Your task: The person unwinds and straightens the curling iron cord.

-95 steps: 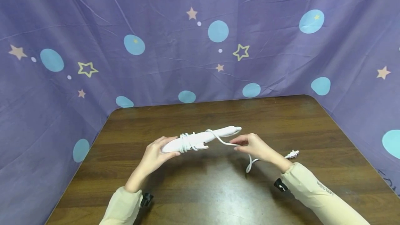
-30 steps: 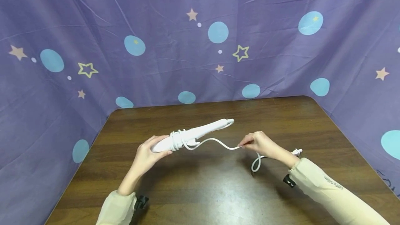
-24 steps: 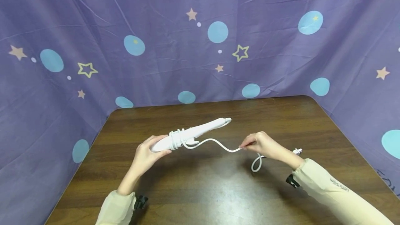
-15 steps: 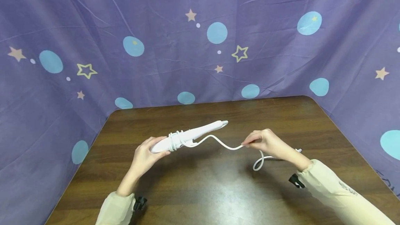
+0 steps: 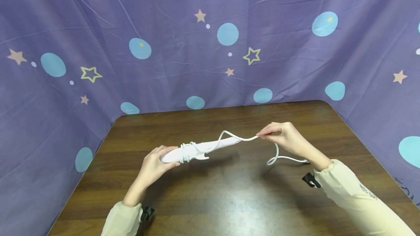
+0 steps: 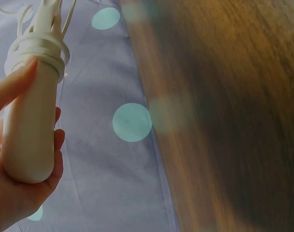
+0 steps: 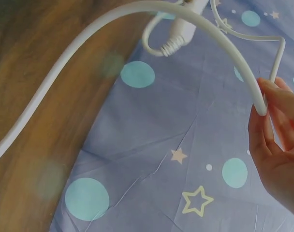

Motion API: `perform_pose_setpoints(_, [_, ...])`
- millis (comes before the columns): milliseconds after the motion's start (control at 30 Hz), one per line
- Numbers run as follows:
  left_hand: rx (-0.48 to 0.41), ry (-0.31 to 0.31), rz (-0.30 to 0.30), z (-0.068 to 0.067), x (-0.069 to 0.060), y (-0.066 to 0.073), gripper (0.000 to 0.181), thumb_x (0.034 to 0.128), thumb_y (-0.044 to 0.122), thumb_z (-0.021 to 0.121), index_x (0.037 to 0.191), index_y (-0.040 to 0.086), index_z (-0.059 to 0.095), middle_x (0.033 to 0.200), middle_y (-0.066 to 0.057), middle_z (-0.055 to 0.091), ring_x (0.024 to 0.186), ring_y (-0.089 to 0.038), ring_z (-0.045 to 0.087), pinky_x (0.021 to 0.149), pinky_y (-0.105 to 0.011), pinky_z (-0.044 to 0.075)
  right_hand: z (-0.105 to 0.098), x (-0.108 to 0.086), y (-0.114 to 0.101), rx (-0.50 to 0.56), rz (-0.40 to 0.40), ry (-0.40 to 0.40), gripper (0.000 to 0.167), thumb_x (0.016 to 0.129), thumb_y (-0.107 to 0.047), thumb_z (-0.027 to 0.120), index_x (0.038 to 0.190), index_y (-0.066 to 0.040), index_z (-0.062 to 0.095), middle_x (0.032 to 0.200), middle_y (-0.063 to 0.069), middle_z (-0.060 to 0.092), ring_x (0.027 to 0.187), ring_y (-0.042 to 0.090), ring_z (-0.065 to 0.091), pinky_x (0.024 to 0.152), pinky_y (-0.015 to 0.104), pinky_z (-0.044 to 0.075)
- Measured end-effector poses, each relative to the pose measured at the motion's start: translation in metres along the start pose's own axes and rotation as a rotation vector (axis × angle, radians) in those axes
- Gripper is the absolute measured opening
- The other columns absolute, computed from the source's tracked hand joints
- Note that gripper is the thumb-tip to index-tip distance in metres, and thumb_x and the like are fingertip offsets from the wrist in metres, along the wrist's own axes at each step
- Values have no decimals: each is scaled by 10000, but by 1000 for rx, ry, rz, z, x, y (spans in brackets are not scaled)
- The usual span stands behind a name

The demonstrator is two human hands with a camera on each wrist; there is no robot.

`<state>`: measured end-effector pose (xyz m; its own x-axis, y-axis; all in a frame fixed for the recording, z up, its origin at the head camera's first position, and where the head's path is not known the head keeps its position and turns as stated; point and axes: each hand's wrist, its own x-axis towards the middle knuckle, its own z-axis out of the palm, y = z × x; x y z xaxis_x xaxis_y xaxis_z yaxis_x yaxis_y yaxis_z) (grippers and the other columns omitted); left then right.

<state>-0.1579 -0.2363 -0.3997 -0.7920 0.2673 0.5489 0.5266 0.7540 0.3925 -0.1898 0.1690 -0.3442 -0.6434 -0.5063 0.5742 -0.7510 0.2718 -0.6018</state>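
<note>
A white curling iron (image 5: 210, 146) is held above the table, tilted slightly up to the right. My left hand (image 5: 154, 165) grips its thick rounded end, thumb on the near side. In the left wrist view several turns of cord (image 6: 38, 46) circle the middle of the body. The loose cord (image 5: 234, 136) rises from those turns and passes over the thin end to my right hand (image 5: 290, 139), which pinches it between thumb and fingertips. From there the cord hangs in a curl and runs behind the right wrist, where the plug is hidden.
A brown wooden table (image 5: 210, 199) lies under both hands. Behind it and at its sides hangs a purple curtain (image 5: 177, 65) with stars and blue dots. Small black devices (image 5: 147, 213) sit at both wrists.
My right hand has moved right and upward with the cord, which now crosses above the iron's thin end instead of sagging below it. The iron has tilted flatter, and the plug has gone from view.
</note>
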Motion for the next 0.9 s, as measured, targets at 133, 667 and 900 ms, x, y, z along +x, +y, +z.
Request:
perform_pose_setpoints(133, [-19,-19,22,1,-1,0,471,533,186,828,971,112,672,839,37,632,736,-89,512,628,-283,397,-3,5,3,0,30,28,163,715,111,645,833,8,691,796,80,664,766,70,592,668,170,458])
perform_pose_setpoints(667, [-79,-73,39,0,-6,1,469,537,201,831,974,139,673,844,67,624,735,-53,492,606,-234,392,-10,20,35,-115,185,58,130,735,60,650,837,-5,696,801,109,676,743,94,619,640,154,459])
perform_pose_setpoints(900, [-179,-92,-19,-3,-7,2,457,578,189,817,1007,141,666,877,66,623,741,-73,505,620,-227,400,-9,21,49,-146,247,53,117,747,21,657,849,-17,701,813,100,678,734,77,605,630,152,445])
